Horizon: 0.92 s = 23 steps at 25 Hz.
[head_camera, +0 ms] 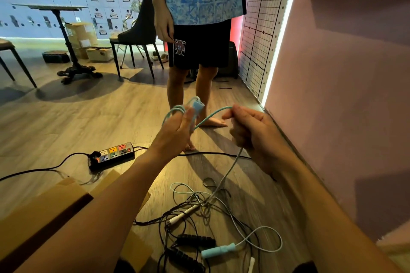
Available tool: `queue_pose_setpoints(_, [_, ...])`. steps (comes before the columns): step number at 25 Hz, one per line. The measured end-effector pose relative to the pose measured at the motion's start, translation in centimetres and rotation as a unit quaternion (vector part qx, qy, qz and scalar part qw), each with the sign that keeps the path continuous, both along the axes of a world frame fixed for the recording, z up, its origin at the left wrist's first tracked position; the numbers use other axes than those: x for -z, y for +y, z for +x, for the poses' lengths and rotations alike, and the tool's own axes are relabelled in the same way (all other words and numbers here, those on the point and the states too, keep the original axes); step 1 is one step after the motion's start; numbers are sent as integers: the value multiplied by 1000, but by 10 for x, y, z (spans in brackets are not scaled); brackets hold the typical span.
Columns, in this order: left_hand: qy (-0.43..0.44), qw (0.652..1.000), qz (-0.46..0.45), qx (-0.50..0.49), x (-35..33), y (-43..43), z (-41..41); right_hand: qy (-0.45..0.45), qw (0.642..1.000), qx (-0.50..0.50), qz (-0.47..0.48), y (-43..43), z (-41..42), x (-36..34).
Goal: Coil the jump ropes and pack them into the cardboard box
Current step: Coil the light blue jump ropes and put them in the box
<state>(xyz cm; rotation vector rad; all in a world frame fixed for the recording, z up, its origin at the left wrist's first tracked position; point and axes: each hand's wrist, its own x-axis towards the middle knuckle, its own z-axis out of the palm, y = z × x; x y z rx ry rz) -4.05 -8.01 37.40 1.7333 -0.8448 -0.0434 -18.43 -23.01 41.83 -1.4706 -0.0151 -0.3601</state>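
Mid-coil on the teal jump rope (pixel 218 109). Gripping one handle (pixel 198 105) plus a few loops in the left hand (pixel 177 131), probably to stop unwinding. Pinching the slack with the right hand (pixel 253 133), feeding it up from the tangle (pixel 199 210) on the floor, just beside the cardboard box (pixel 33 217).

Power strip (pixel 112 155) on floor (pixel 77 117) is my ref. Cardboard box (pixel 44 213) lies nearer me & left of it; jump ropes (pixel 207 203) nearer & right; standing person (pixel 199 46) behind-right; table (pixel 51 7) far behind, left.

Single wide-angle head view, forward and down, close over the left hand (pixel 177 127) and right hand (pixel 251 131), floor (pixel 88 117) beyond.
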Motion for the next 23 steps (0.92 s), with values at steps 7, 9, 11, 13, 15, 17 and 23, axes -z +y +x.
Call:
queue_pose_setpoints(7, [223,927,109,281,-13,-5,-35,62,956,256,-129,-15,9,13])
queue_pose_setpoints(9, [347,874,-53,337,-20,-4,-36,80,936,257,-227,-19,7,18])
queue_pose_setpoints(11, [413,801,-253,352,-26,1,-30,112,932,201,-280,-17,7,21])
queue_pose_setpoints(13, [428,748,-404,309,-29,6,-20,144,929,120,-318,-12,10,25])
queue_pose_setpoints(15, [421,726,-493,231,-28,10,-10,184,917,51,-351,-9,15,33])
queue_pose_setpoints(17, [406,713,-555,139,-25,16,3,241,891,11,-384,-7,16,36])
queue_pose_setpoints(23, [267,844,-456,-86,-11,29,34,119,916,112,-367,-17,8,26])
